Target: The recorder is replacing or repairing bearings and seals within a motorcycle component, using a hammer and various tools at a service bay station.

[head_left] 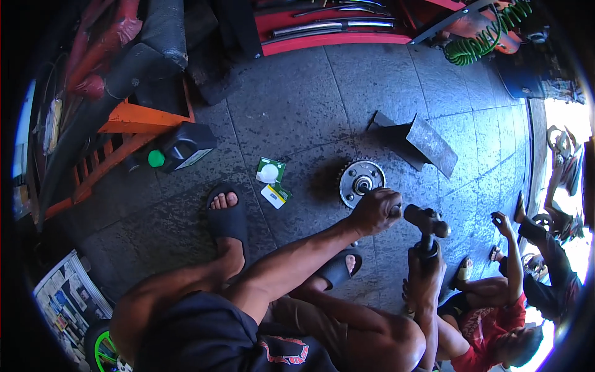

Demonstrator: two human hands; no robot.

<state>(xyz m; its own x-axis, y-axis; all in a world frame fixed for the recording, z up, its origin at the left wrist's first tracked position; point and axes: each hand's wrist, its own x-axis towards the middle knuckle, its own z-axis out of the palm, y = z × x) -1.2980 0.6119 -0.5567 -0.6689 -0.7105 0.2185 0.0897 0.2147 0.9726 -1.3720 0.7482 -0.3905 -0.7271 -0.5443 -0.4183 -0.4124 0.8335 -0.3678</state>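
My left hand is closed in a fist just in front of a round metal geared hub lying on the floor; whatever it grips is mostly hidden by the fingers. My right hand grips a hammer upright, its metal head close to the right of my left fist. Beside the hub on the left lie small green and white cards or packaging. Behind it, to the right, rests a bent dark metal plate.
An orange stand with a black jug is at left, a red tool rack and green coiled hose at the back. A co-worker in a red shirt sits at lower right; another person's legs are beyond.
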